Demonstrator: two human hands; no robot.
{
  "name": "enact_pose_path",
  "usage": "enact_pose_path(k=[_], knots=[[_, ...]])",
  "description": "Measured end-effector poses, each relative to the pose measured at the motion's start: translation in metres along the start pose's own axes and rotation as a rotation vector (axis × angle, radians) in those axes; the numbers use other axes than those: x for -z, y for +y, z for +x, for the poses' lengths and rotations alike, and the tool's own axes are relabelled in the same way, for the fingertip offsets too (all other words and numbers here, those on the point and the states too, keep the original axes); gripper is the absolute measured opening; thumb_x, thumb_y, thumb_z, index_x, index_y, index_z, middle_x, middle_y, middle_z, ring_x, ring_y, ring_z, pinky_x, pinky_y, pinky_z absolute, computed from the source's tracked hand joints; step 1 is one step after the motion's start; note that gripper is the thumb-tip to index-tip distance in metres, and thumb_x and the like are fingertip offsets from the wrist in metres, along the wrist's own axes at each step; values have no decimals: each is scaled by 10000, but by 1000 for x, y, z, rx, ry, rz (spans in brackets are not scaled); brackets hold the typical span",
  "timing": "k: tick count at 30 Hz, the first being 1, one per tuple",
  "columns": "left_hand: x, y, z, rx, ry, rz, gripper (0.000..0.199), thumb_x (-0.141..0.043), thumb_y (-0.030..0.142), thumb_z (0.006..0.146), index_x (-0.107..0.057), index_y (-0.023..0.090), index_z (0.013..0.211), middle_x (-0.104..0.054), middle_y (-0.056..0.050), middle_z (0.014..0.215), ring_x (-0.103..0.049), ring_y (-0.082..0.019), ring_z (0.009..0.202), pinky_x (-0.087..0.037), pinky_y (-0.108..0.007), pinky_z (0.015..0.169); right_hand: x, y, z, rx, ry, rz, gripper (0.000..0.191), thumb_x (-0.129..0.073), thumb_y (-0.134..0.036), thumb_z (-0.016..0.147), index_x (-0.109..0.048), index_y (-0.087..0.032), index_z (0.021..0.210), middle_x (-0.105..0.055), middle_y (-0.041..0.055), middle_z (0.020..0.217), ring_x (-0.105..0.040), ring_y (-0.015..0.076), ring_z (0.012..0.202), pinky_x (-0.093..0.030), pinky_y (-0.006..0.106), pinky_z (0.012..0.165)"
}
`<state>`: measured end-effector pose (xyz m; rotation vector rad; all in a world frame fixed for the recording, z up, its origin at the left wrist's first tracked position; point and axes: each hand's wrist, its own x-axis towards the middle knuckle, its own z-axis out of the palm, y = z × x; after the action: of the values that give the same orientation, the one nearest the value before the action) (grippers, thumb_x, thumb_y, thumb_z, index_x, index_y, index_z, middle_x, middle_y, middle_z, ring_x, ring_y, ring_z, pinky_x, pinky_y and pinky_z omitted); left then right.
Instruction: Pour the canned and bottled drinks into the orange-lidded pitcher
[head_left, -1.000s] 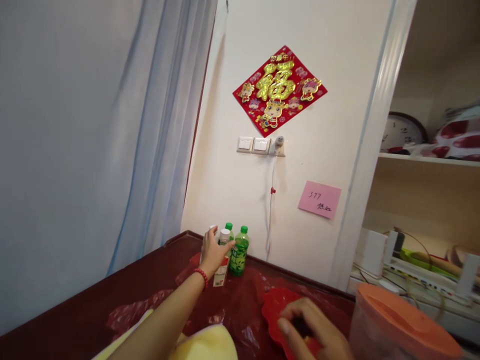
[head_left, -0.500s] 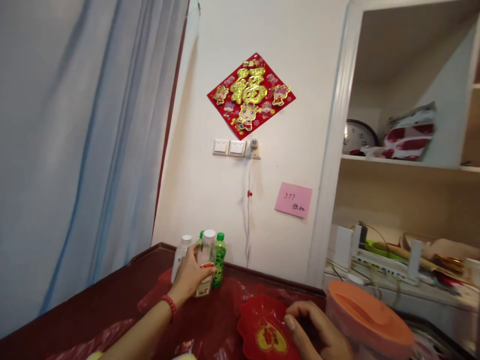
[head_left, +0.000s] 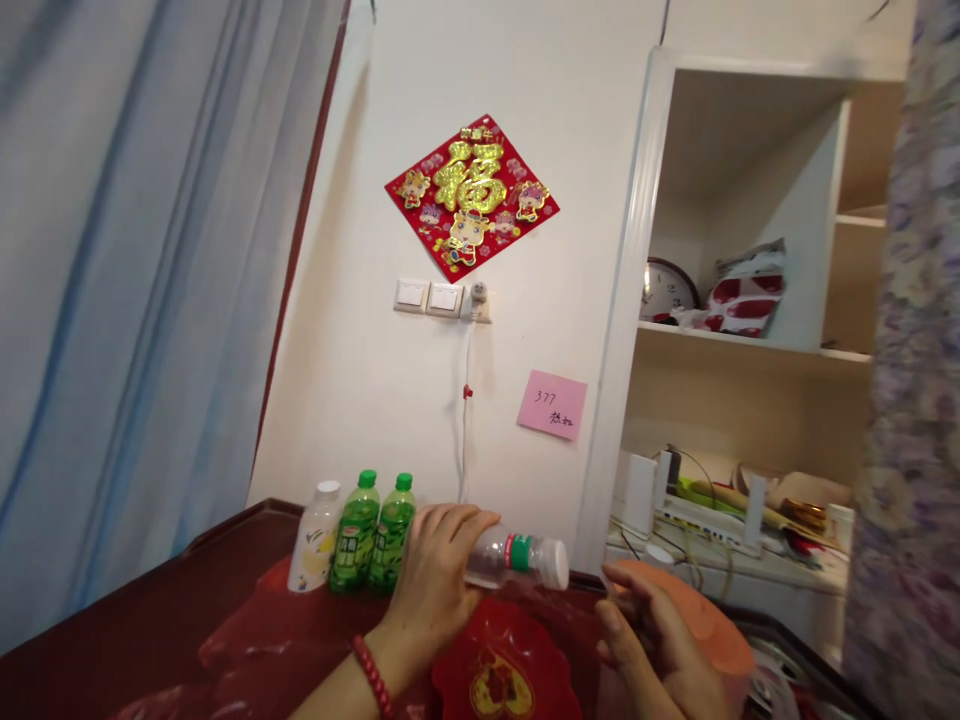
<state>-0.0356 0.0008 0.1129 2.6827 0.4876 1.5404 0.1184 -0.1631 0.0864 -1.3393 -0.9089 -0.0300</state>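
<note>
My left hand (head_left: pixel 435 565), with a red bead bracelet on the wrist, is closed around a clear plastic bottle (head_left: pixel 491 558). The bottle lies almost level in the air, its white cap end pointing right; a green and red label band shows near that end. My right hand (head_left: pixel 660 640) is just right of the cap, apart from it, fingers loosely curled with a gap between thumb and forefinger. Beneath the bottle sits a red scalloped tray (head_left: pixel 465 675) with a gold design. Left of my left hand stand two green-capped drink bottles (head_left: pixel 375 545) and a white bottle (head_left: pixel 313 545).
An orange-lidded container (head_left: pixel 701 610) stands behind my right hand. Red plastic wrap (head_left: pixel 247 640) lies on the dark red table (head_left: pixel 150 620). At the right are shelves with a white router (head_left: pixel 712 520); a blue curtain (head_left: pixel 135 300) hangs at the left.
My left hand has lifted the clear bottle from among the others, brought it right and tipped it sideways. My right hand has risen from the red tray toward the cap. The view has turned right.
</note>
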Motion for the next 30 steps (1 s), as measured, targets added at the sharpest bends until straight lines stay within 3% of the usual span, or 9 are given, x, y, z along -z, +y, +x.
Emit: enact_pose_path(k=[3, 8, 11, 17, 22, 24, 26, 28, 30], knots=[[-4, -2, -9, -78, 13, 26, 677, -550, -32, 664, -560, 288, 1260, -662, -51, 1197, -558, -275, 1110, -333, -511, 1035, 0, 5, 3, 36, -75, -106, 720, -511, -789, 854, -587, -171, 1216, -666, 48, 847, -658, 231, 792, -524, 281, 642], [-5, 1, -14, -158, -16, 34, 757, -475, -80, 631, -563, 313, 1272, -673, -11, 1204, -549, -246, 1139, -245, -500, 1101, -8, 8, -1, 38, -201, -149, 553, -526, -708, 891, -647, -189, 1038, -677, 33, 787, -632, 202, 667, -493, 275, 618], [-5, 2, -14, -155, -51, 19, 758, -478, -72, 632, -564, 317, 1277, -680, -7, 1214, -557, -242, 1129, -250, -494, 1094, -9, 9, -3, 28, -196, -138, 490, -572, -672, 885, -651, -194, 960, -684, 30, 778, -640, 195, 676, -483, 261, 629], [-4, 3, -14, -137, -101, -2, 779, -489, -64, 582, -576, 292, 1269, -699, -31, 1194, -581, -249, 1077, -320, -488, 1040, -9, 22, -4, 68, -178, -152, 462, -556, -635, 920, -650, -189, 993, -701, 58, 859, -651, 206, 725, -502, 262, 664], [-4, 0, -12, -86, -180, -66, 631, -590, 10, 671, -609, 289, 1237, -717, -36, 1161, -608, -252, 1049, -362, -472, 1001, -8, 29, -1, 361, -156, -276, 298, -576, -449, 954, -663, -205, 1102, -695, 90, 1012, -662, 234, 911, -528, 294, 807], [-5, -4, -11, -76, -212, -84, 580, -633, 53, 702, -615, 288, 1232, -720, -41, 1160, -611, -257, 1061, -366, -472, 996, -6, 28, 1, 494, -208, -304, 222, -555, -322, 961, -652, -232, 1139, -676, 80, 1070, -652, 223, 993, -521, 298, 872], [-6, -7, -10, -69, -230, -80, 586, -644, 56, 703, -613, 289, 1239, -717, -45, 1175, -608, -261, 1081, -357, -475, 1003, -5, 25, 3, 580, -268, -313, 268, -556, -261, 940, -631, -249, 1197, -646, 78, 1174, -624, 220, 1097, -502, 309, 944], [-6, -9, -10, -70, -234, -72, 601, -650, 48, 698, -606, 290, 1247, -710, -39, 1193, -603, -259, 1090, -345, -475, 1011, -4, 22, 3, 555, -237, -330, 415, -602, -312, 910, -566, -246, 1318, -592, 85, 1309, -572, 244, 1205, -471, 340, 1005], [-7, -9, -11, -81, -237, -65, 613, -655, 45, 702, -593, 293, 1259, -702, -27, 1208, -597, -250, 1096, -330, -470, 1019, -4, 18, 1, 382, -174, -352, 502, -616, -436, 901, -534, -225, 1349, -608, 89, 1292, -585, 266, 1172, -477, 355, 968]])
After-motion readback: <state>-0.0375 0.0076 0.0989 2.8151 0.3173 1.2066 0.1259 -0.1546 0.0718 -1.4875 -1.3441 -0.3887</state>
